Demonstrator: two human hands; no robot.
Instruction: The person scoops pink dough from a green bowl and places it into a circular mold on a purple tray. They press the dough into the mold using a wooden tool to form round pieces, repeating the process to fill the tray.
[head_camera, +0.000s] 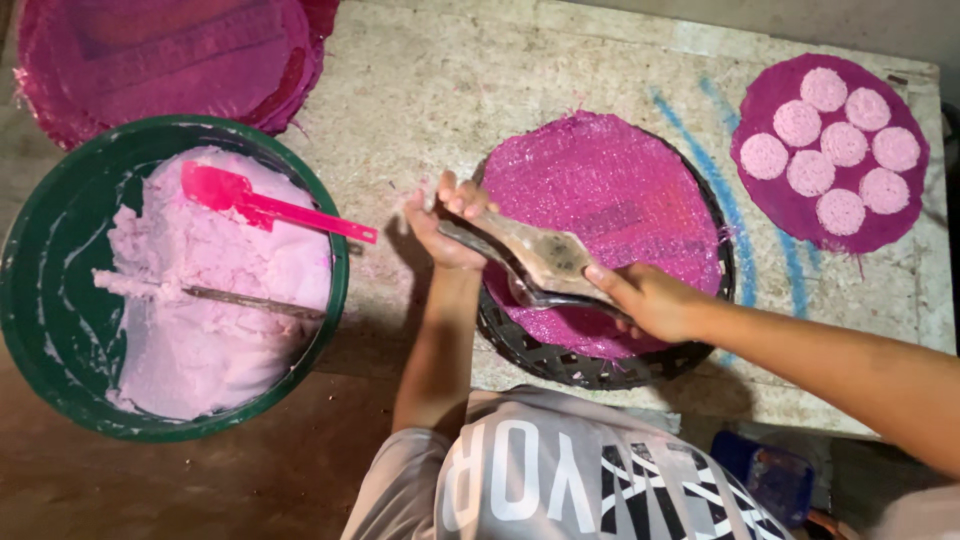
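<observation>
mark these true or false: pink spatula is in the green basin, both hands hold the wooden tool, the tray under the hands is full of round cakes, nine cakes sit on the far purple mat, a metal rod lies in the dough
1. The pink spatula rests in the green basin. True.
2. Both the left hand and the right hand hold the wooden tool. True.
3. The woven tray under the hands is full of round cakes. False: only a pink mesh sheet covers it, with no cakes on it.
4. Nine cakes sit on the purple mat. False: eight pale pink round cakes show there.
5. A thin metal rod lies across the pink dough. True.
</observation>
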